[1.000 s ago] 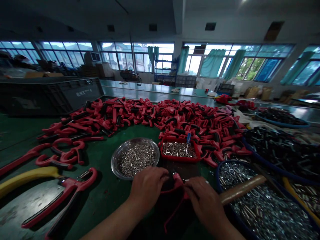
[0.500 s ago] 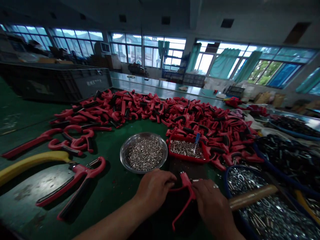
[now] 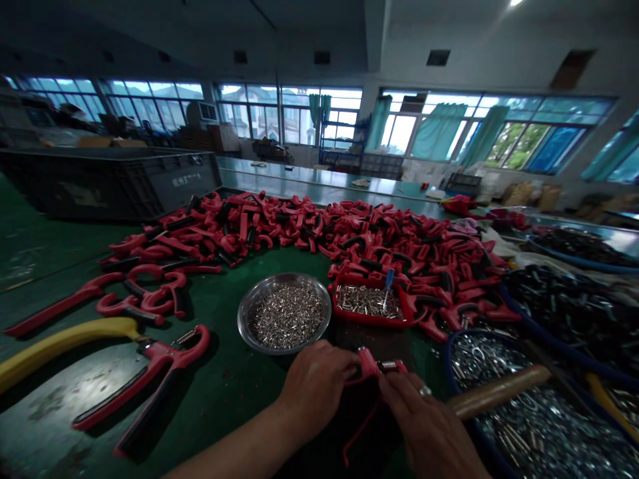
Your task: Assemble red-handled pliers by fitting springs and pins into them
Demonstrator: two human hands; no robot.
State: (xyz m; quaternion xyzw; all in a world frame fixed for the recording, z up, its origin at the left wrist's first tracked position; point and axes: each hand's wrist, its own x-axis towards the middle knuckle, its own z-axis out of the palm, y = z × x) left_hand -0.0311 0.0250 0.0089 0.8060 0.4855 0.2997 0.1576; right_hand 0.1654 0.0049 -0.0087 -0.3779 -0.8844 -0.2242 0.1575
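Gripping a red plastic grip handle (image 3: 368,364) low over the green bench mat (image 3: 219,412) — left hand (image 3: 318,386) curled around its head, right hand (image 3: 424,419) closed by the coiled spring (image 3: 390,365), forearms angled inward. Steel bowl of pins (image 3: 284,318) just left, red tray (image 3: 372,304) ahead, wooden hammer handle (image 3: 499,392) right.

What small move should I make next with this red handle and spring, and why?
Probably press the coil spring further into the red handle with your right hand; it appears to stick out sideways, and your left hand is beside the handle to steady it.
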